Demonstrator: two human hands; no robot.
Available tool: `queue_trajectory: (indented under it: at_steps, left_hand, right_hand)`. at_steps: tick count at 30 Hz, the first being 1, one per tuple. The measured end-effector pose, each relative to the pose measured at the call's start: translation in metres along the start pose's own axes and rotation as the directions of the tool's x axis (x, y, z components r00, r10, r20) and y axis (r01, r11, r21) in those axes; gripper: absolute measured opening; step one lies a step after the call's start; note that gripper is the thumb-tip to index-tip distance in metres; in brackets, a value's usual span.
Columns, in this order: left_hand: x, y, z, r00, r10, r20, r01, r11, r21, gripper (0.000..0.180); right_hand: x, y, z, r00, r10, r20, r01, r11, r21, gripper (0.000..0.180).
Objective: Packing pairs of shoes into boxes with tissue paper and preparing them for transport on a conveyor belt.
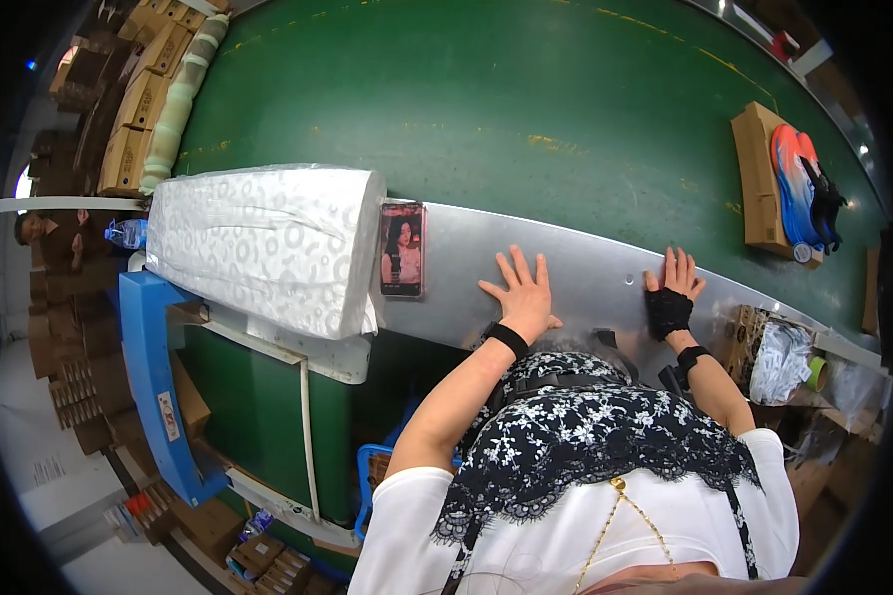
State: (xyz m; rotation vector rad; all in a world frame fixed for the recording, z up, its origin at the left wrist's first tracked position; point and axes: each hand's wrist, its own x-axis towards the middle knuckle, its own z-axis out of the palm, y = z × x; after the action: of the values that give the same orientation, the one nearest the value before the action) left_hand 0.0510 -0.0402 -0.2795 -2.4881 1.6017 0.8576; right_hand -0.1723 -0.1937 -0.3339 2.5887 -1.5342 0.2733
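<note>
My left hand (522, 294) lies flat, fingers spread, on the grey metal ledge (585, 260) beside a green conveyor belt (486, 109). My right hand (673, 291), in a black fingerless glove, rests flat on the same ledge farther right. Neither hand holds anything. A phone (403, 249) with a lit screen stands on the ledge to the left of my left hand. On the belt at the far right, an open cardboard shoebox (756, 178) carries a pair of orange and blue shoes (802, 188).
A big stack of white patterned paper wrapped in plastic (263, 243) sits left of the phone on a blue frame (149, 377). Stacked flat cardboard boxes (134, 109) line the far left. A box with crumpled white paper (776, 359) stands at my right. Another person (45, 233) is at the left edge.
</note>
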Motion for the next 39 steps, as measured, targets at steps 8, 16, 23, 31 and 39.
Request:
queue_trajectory:
  at_steps: [8, 16, 23, 31, 39]
  left_hand:
    - [-0.0019, 0.0028, 0.0024, 1.0, 0.009, -0.006, -0.009, 1.0, 0.007, 0.11]
    - [-0.0003, 0.0037, 0.0048, 1.0, 0.006, 0.0, -0.006, 1.0, 0.028, 0.109]
    - [-0.0003, 0.0037, 0.0025, 1.0, 0.0, 0.002, 0.0, 1.0, 0.022, 0.108]
    - [0.0, 0.003, 0.0041, 1.0, 0.001, -0.007, -0.001, 1.0, -0.02, 0.109]
    - [0.0003, 0.0047, 0.0041, 1.0, -0.002, 0.002, 0.002, 1.0, -0.012, 0.109]
  right_hand:
    - [-0.0018, 0.0002, -0.0049, 1.0, 0.01, 0.018, -0.011, 1.0, 0.02, 0.055]
    - [-0.0022, 0.0015, -0.0021, 0.999, 0.025, 0.026, -0.026, 0.999, 0.033, 0.054]
    - [-0.0014, 0.0011, -0.0036, 0.999, 0.033, 0.039, -0.035, 0.999, 0.032, 0.055]
    - [-0.0014, 0.0025, -0.0005, 0.998, 0.036, 0.041, -0.038, 0.999, 0.031, 0.054]
    - [-0.0024, 0.0036, -0.0017, 0.999, 0.03, 0.034, -0.031, 0.999, 0.034, 0.053]
